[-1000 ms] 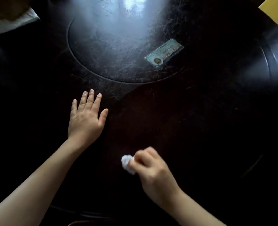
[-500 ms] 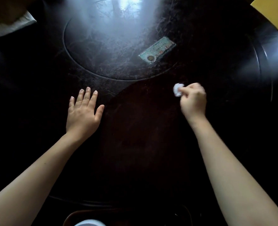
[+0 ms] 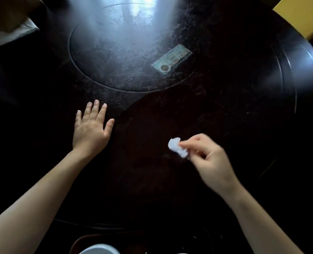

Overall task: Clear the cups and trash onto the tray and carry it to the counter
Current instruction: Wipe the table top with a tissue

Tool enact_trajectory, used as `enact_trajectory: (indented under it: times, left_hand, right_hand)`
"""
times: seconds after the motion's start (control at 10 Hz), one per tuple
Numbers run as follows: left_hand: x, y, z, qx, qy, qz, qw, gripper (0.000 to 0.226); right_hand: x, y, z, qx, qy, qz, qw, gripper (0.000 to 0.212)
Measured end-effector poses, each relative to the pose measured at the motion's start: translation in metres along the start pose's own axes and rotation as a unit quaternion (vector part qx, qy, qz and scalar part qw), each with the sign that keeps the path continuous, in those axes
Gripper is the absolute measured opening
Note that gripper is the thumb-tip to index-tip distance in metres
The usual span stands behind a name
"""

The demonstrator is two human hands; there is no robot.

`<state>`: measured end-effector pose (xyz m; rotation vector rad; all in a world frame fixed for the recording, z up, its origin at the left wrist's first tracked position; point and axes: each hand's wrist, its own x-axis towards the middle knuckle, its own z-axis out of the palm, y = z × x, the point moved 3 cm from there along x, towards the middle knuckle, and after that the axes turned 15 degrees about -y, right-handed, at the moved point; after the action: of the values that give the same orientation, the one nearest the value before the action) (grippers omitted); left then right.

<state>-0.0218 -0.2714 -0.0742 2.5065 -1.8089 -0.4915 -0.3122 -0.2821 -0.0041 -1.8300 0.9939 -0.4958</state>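
Now, L hand point(image 3: 90, 130) flat (fingers spread), R hand point(image 3: 209, 160) pinching paper wad point(image 3: 176, 147) above table point(image 3: 225, 107).

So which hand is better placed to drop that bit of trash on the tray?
Right hand: it already pinches the crumpled paper. Left hand lies flat and empty on the table.

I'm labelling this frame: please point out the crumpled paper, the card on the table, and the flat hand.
crumpled paper point(image 3: 175, 146): head view, its white middle.
card point(image 3: 171, 58): head view, centre of its face.
left hand point(image 3: 89, 132): head view, back of hand.
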Motion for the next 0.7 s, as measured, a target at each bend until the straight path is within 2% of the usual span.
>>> enact_trajectory:
  times: [0.1, 0.2, 0.3, 0.4, 0.5, 0.6, 0.7]
  left_hand:
    - [0.0, 0.0, -0.001, 0.001, -0.002, 0.001, 1.0, 0.057]
    - [-0.001, 0.0, -0.001, 0.003, -0.003, -0.002, 1.0, 0.057]
    - [0.0, -0.001, -0.001, 0.002, -0.003, -0.002, 1.0, 0.057]
    - [0.0, 0.0, -0.001, 0.005, -0.001, -0.002, 1.0, 0.057]
    - [0.0, 0.0, -0.001, 0.004, 0.0, -0.001, 1.0, 0.057]
    - [0.0, 0.0, -0.001, 0.003, 0.0, -0.001, 1.0, 0.057]
    - [0.001, -0.001, 0.0, 0.0, 0.002, -0.002, 1.0, 0.057]
  right_hand:
    - [0.016, -0.011, -0.017, -0.009, -0.039, 0.055, 0.998, 0.038]
    - [0.027, -0.014, -0.012, -0.049, -0.234, 0.172, 0.955, 0.016]
    - [0.036, -0.014, -0.003, -0.184, -0.319, 0.248, 0.896, 0.017]
    - [0.047, -0.018, 0.013, -0.345, -0.229, 0.267, 0.87, 0.03]
    - [0.046, -0.022, 0.043, -0.428, -0.065, 0.176, 0.884, 0.016]
    - [0.023, -0.012, 0.062, -0.399, 0.033, 0.081, 0.913, 0.019]
    - [-0.007, 0.004, 0.069, -0.366, 0.006, -0.001, 0.931, 0.016]
